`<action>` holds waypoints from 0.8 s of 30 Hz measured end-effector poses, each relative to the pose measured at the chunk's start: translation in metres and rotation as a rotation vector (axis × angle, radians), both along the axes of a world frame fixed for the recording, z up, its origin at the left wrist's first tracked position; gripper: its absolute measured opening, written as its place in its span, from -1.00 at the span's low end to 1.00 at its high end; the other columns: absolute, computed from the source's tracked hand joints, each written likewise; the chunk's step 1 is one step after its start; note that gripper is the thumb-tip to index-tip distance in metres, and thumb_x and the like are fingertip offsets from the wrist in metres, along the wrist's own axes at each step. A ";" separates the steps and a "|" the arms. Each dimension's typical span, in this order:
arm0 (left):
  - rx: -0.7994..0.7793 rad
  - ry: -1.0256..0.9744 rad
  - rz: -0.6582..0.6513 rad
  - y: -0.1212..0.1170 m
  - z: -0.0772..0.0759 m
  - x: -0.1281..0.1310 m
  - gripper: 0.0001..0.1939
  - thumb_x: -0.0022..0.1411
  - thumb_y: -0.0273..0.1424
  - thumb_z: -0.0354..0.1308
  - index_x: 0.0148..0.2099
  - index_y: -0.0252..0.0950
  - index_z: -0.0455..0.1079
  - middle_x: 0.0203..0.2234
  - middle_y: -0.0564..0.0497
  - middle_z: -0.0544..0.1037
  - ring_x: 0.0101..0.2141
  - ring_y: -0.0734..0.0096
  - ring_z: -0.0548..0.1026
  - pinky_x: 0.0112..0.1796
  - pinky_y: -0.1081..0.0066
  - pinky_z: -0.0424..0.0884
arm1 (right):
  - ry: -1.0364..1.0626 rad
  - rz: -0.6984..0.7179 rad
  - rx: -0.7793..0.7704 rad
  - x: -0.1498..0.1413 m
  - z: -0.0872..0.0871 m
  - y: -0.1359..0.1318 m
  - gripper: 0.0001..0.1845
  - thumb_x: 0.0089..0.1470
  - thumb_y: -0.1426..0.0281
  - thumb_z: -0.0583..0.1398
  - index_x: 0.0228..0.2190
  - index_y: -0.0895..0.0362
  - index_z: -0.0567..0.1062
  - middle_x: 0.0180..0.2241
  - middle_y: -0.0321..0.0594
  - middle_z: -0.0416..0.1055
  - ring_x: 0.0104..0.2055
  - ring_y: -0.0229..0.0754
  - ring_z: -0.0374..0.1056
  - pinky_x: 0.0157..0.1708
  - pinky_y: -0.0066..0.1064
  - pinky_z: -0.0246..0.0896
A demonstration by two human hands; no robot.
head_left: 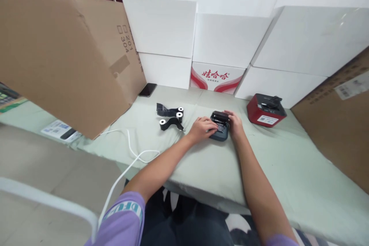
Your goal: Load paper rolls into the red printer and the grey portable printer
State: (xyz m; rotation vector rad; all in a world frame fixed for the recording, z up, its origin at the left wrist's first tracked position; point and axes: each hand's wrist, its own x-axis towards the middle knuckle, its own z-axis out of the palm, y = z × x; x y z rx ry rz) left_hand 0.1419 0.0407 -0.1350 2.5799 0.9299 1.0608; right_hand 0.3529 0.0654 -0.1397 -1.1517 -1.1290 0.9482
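Observation:
A small dark label printer (219, 136) sits on the cloth-covered table with its lid (220, 116) raised. My left hand (201, 128) grips it from the left, its fingertips reaching over the edge into the opened compartment. On the other side, my right hand (234, 123) holds the printer by its right edge near the lid, fingers curled around it. What lies under my left fingertips is too small to make out. Several small rolls of black strip (172, 113) with white cores lie to the left of my left hand, their ends partly unwound.
A red box (266, 110) with a black item on top stands at the right. White boxes (164, 27) line the back, and a brown cardboard sheet (95, 57) rises at the left. A phone (148, 89) lies near it. A white cable (129, 150) crosses the table's front edge.

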 end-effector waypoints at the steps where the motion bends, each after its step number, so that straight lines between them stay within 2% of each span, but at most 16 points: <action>1: 0.017 0.001 0.008 0.000 0.000 0.000 -0.78 0.41 -0.28 0.14 -0.10 -0.16 0.62 -0.10 0.01 0.69 -0.04 0.28 0.53 0.00 0.23 0.31 | -0.045 0.013 -0.009 0.001 0.000 0.000 -0.52 -0.12 0.16 0.25 -0.13 0.08 0.51 -0.03 -0.07 0.56 0.08 0.07 0.45 0.16 -0.07 0.28; 3: 0.060 0.006 0.017 -0.001 -0.001 0.001 -0.76 0.44 -0.30 0.11 -0.07 -0.16 0.61 -0.13 0.01 0.70 -0.07 0.30 0.54 -0.04 0.25 0.32 | -0.167 0.035 -0.023 0.001 0.000 -0.001 -0.48 -0.17 0.19 0.29 -0.11 0.09 0.51 -0.03 -0.06 0.56 0.10 0.09 0.42 0.22 -0.03 0.21; 6: 0.142 0.017 0.020 -0.002 0.000 0.002 -0.71 0.49 -0.30 0.02 -0.03 -0.15 0.59 -0.18 0.01 0.70 -0.12 0.34 0.55 -0.09 0.27 0.31 | -0.300 0.060 -0.027 -0.001 0.002 -0.005 -0.45 -0.11 0.15 0.30 -0.06 0.09 0.51 0.00 -0.06 0.54 0.12 0.10 0.40 0.26 0.00 0.15; 12: 0.218 0.025 0.002 -0.005 0.002 0.002 -0.67 0.51 -0.32 -0.05 -0.02 -0.14 0.57 -0.24 0.02 0.69 -0.18 0.36 0.56 -0.14 0.29 0.32 | -0.268 0.133 -0.034 0.002 0.002 -0.008 -0.40 -0.04 0.13 0.32 0.04 0.05 0.48 0.04 -0.09 0.51 0.14 0.07 0.40 0.26 -0.02 0.18; 15: 0.153 -0.034 0.047 -0.008 0.003 0.002 -0.68 0.50 -0.30 -0.04 -0.01 -0.17 0.55 -0.19 -0.02 0.69 -0.12 0.31 0.56 -0.07 0.26 0.36 | -0.221 0.153 -0.047 0.003 -0.001 -0.007 -0.38 -0.04 0.13 0.34 0.07 0.03 0.47 0.06 -0.11 0.49 0.14 0.06 0.40 0.26 -0.03 0.20; 17: 0.064 -0.087 0.108 -0.008 0.006 0.002 -0.68 0.46 -0.26 0.02 0.11 -0.21 0.48 -0.05 -0.08 0.65 0.01 0.23 0.52 0.02 0.21 0.37 | -0.180 0.169 -0.061 0.003 -0.002 -0.007 -0.37 -0.05 0.14 0.35 0.07 0.01 0.46 0.06 -0.12 0.48 0.12 0.04 0.41 0.24 -0.05 0.23; 20: -0.120 -0.111 0.154 -0.006 0.011 0.001 -0.54 0.38 -0.28 0.09 0.28 -0.25 0.31 0.10 -0.11 0.58 0.15 0.15 0.46 0.13 0.16 0.33 | -0.131 0.203 -0.072 0.001 0.001 -0.008 -0.35 -0.07 0.16 0.36 0.08 -0.02 0.43 0.04 -0.17 0.47 0.05 0.00 0.44 0.13 -0.11 0.35; 24: -0.265 -0.115 0.177 0.001 0.015 0.002 -0.54 0.29 -0.47 0.05 0.23 -0.23 0.30 0.02 -0.06 0.63 0.11 0.18 0.51 0.18 0.14 0.29 | -0.122 0.229 -0.088 -0.001 0.008 -0.010 -0.36 -0.12 0.18 0.37 0.04 -0.03 0.42 -0.02 -0.20 0.48 -0.02 -0.03 0.45 -0.02 -0.18 0.42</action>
